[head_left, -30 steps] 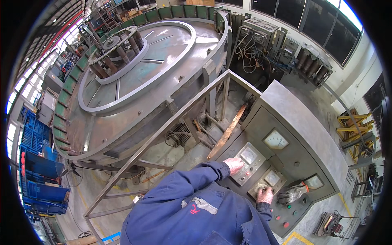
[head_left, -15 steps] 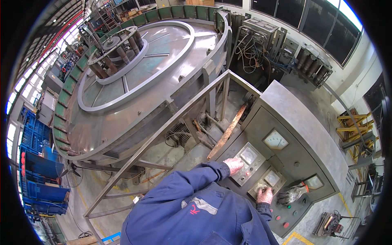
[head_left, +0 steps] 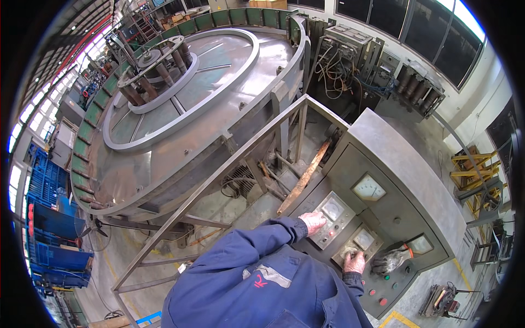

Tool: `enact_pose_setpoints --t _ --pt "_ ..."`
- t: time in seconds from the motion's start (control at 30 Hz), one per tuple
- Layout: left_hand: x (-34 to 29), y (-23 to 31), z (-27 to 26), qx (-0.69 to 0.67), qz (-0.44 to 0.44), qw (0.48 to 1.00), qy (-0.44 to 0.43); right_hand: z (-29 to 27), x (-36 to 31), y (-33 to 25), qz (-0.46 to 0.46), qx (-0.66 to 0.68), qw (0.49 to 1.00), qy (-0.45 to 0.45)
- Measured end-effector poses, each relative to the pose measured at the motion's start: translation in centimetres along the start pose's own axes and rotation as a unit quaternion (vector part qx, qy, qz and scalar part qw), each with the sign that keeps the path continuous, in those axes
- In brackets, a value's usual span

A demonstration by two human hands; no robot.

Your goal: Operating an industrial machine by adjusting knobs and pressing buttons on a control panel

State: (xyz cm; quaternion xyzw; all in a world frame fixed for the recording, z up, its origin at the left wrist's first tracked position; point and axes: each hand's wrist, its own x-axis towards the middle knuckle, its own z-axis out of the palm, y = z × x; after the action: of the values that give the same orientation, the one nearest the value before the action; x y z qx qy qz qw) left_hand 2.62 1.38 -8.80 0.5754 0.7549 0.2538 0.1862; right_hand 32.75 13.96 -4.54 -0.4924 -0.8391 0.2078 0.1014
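Grey steel control panel (head_left: 383, 180): my left hand (head_left: 314, 221) presses flat, fingers spread, beside its upper meter (head_left: 332, 208); my right hand (head_left: 354, 262) grasps a knob (head_left: 350, 252) below the lower meter (head_left: 363, 239). Risk: overturning, or brushing neighbouring buttons.

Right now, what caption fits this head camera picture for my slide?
A person's left hand and right hand rest on a grey control panel beside a huge round metal machine.

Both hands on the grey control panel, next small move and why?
Probably hold both hands put and glance at the big round machine. The left hand rests by the small square meter and the right hand covers a knob below the second meter, so both controls are already reached.
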Motion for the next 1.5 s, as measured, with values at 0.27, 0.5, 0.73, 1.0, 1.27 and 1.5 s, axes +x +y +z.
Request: enact_pose_setpoints --t 0.27,0.5,0.73,1.0,1.27,1.5 --pt "0.0 -0.1 0.4 0.011 0.004 1.000 0.016 -0.8 -0.1 -1.2 0.017 0.003 1.000 -0.004" --pt "-0.2 -0.5 0.8 0.000 0.001 1.000 0.018 -0.3 0.0 -0.6 0.026 -0.007 1.000 -0.007" --pt "-0.1 1.3 -2.1 0.000 -0.024 0.999 -0.048 -2.0 -0.3 -2.7 0.025 0.002 1.000 -0.018" --pt "-0.4 3.9 -5.5 0.021 -0.012 0.998 -0.060 -1.0 -0.4 -1.2 0.009 0.002 1.000 -0.024" --pt "0.2 1.0 -1.1 -0.025 -0.065 0.996 -0.051 -0.6 -0.5 -1.1 -0.005 0.000 1.000 0.002" --pt "0.2 0.5 -0.8 -0.023 -0.052 0.997 -0.044 -0.7 -0.3 -1.1 0.008 -0.006 1.000 -0.019"
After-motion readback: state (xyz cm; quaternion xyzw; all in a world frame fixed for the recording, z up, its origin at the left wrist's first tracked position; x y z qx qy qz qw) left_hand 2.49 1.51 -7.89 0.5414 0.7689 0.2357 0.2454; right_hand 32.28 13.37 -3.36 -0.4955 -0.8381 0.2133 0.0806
